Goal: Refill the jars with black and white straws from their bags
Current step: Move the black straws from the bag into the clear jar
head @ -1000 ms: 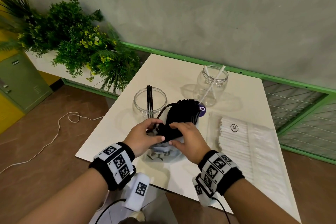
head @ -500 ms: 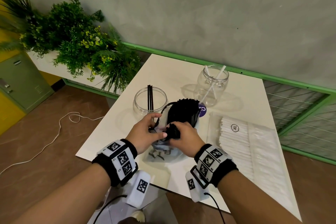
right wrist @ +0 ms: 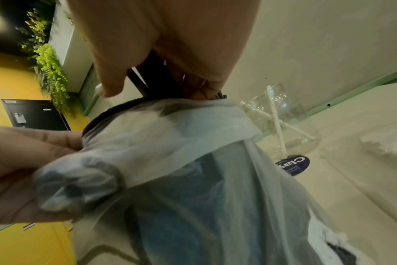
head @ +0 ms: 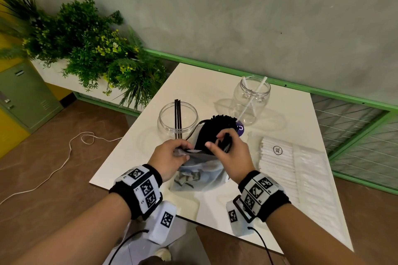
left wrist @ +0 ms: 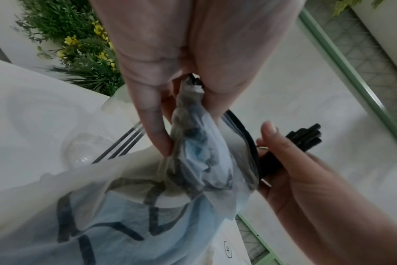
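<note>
Hands (head: 231, 157) hide the black straws' (head: 224, 123) lower ends.

Both forearms extended forward, marker bands on wrists. Left hand (head: 172, 156) pinching bag edge (left wrist: 188, 114) between thumb and fingers. Right hand (head: 231, 157) curled around bundle of black straws (head: 225, 142).

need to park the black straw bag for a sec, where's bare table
Bare tabletop lies behind the black-straw jar, left of the white-straw jar. The right side is crowded: the white straw bag fills it, and both hands work mid-table.
</note>
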